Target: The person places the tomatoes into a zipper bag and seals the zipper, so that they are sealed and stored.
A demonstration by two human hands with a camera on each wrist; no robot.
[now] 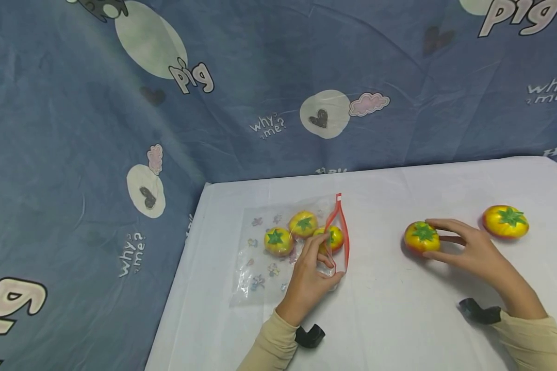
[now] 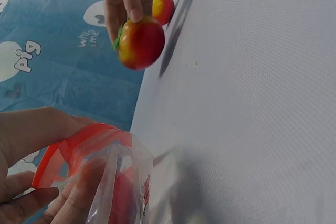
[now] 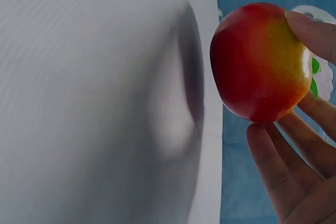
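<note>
My right hand (image 1: 475, 252) pinches a yellow-and-red toy tomato (image 1: 421, 238) with a green leaf top, between thumb and fingertips. In the right wrist view this tomato (image 3: 260, 64) hangs above the white cloth, its shadow apart from it. My left hand (image 1: 308, 281) grips the red-edged mouth of a clear zip bag (image 1: 255, 278) and spreads it, as the left wrist view shows at the red strip (image 2: 97, 135). Inside the bag lie three similar tomatoes (image 1: 278, 242), one partly behind the left fingers.
Another toy tomato (image 1: 506, 222) sits on the white table (image 1: 390, 319) to the right, beyond the right hand. A blue printed curtain (image 1: 260, 67) rises behind the table and along its left side. Black wrist mounts (image 1: 310, 336) stick out near both sleeves.
</note>
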